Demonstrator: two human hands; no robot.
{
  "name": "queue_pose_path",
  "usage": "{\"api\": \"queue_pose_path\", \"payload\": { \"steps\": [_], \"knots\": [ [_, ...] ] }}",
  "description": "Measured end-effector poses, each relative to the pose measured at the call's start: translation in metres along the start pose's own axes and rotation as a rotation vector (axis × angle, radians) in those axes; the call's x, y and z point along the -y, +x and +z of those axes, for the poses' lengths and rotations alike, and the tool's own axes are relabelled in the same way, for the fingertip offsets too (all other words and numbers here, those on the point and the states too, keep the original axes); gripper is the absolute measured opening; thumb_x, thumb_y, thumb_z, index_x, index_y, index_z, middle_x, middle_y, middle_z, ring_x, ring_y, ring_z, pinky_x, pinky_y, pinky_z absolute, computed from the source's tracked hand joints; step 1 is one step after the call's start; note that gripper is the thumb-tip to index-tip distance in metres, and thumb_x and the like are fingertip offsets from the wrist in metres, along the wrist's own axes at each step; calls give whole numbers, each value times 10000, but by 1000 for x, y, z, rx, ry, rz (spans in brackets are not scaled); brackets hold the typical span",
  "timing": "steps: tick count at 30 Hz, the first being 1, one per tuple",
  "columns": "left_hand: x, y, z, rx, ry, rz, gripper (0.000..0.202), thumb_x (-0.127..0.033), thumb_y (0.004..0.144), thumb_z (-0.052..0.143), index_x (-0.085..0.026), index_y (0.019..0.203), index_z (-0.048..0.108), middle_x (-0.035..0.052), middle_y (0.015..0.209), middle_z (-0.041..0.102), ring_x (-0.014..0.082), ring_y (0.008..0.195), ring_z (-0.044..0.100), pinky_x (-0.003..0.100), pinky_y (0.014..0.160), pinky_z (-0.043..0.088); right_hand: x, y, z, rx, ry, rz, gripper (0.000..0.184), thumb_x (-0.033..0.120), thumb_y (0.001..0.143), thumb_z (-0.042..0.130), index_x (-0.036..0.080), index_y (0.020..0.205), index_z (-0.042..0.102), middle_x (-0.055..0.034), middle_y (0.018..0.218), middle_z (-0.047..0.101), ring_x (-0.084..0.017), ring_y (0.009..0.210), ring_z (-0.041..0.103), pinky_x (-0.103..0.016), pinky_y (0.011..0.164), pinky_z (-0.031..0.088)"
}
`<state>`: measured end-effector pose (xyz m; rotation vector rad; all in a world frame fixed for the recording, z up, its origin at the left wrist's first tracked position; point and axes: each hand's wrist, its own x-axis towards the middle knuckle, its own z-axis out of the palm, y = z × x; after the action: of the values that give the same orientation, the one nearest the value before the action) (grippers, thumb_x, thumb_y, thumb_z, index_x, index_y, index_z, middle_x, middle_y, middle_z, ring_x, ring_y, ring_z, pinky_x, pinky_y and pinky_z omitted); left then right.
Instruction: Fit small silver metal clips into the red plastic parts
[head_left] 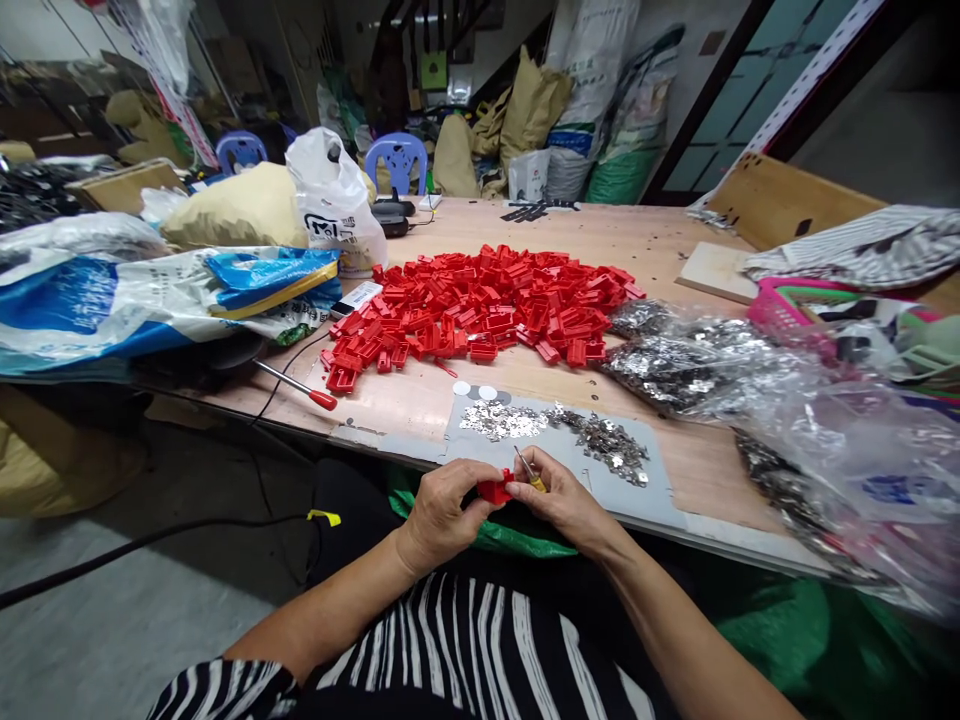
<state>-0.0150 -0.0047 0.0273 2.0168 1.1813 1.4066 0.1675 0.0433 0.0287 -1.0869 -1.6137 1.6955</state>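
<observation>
My left hand (442, 510) is closed around a small red plastic part (495, 490), held just off the table's near edge. My right hand (559, 495) pinches a small screwdriver with a yellow handle (529, 472), its tip against the red part. Right behind my hands, a grey mat (667, 470) carries two heaps of small silver metal pieces (555, 425). Further back lies a big pile of the same red plastic parts (487, 305).
A red-handled screwdriver (296, 385) lies at the table's left edge by a black cable. Clear bags of metal pieces (750, 390) crowd the right side. Blue-white sacks (150, 300) and a white plastic bag (334, 205) sit left. A pink basket (787, 305) stands far right.
</observation>
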Motion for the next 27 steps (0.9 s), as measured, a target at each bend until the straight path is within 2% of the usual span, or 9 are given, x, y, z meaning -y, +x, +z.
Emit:
{"api": "queue_pose_path", "payload": {
  "steps": [6,11,15,18,20,22,23,25,27],
  "knots": [
    [-3,-7,4,50,-134,-171,252,-107,738,656,-177,980,647,34,890,712,151,785,668,264,734,539,-6,-16,0,80,118,104,396,518,782,641,218,941,438,74,688,397,-57,503,272,-203,460,194],
    [0,-10,4,61,-215,-227,239,-142,729,682,-178,964,656,38,906,716,165,827,671,281,779,532,-7,-24,0,74,238,153,405,475,756,690,211,967,465,80,667,383,-51,504,259,-193,448,169],
    [10,-12,6,70,-496,-321,273,-219,694,751,-169,937,637,55,909,707,185,854,680,304,799,546,-9,-25,3,98,371,207,431,458,703,732,206,950,486,88,634,351,-44,470,224,-194,423,143],
    [17,-14,11,0,-696,-427,338,-244,649,795,-165,913,600,53,900,697,185,850,685,304,792,555,-7,-22,5,100,375,207,420,463,701,729,203,926,488,88,625,370,-39,456,242,-187,415,155],
    [19,-14,14,-55,-729,-492,353,-257,639,803,-165,896,580,47,875,698,181,835,689,302,781,561,-4,-19,2,97,273,194,405,479,735,696,205,952,493,71,657,438,-40,457,296,-180,416,191],
    [20,-13,16,-108,-718,-548,357,-267,644,799,-168,895,565,40,855,701,180,823,693,305,777,567,-1,-12,-8,43,77,149,395,497,776,644,208,1007,507,25,759,546,-56,481,383,-188,425,266],
    [21,-12,15,-136,-705,-568,358,-267,648,795,-171,901,561,35,849,702,179,821,695,307,779,569,-1,-8,-14,-19,-54,105,384,495,795,617,206,1028,521,-7,833,592,-74,511,437,-204,446,321],
    [23,-11,14,-185,-668,-595,359,-253,655,786,-173,922,559,28,858,701,175,830,695,309,797,569,-1,1,-30,-221,-394,-28,277,426,829,579,201,990,571,-53,938,641,-129,640,545,-253,546,415],
    [24,-10,12,-203,-616,-595,351,-236,668,774,-170,942,565,31,879,698,171,844,692,308,817,564,-1,10,-44,-408,-726,-89,158,295,830,557,200,947,603,-53,873,668,-183,749,599,-298,656,441]
  ]
}}
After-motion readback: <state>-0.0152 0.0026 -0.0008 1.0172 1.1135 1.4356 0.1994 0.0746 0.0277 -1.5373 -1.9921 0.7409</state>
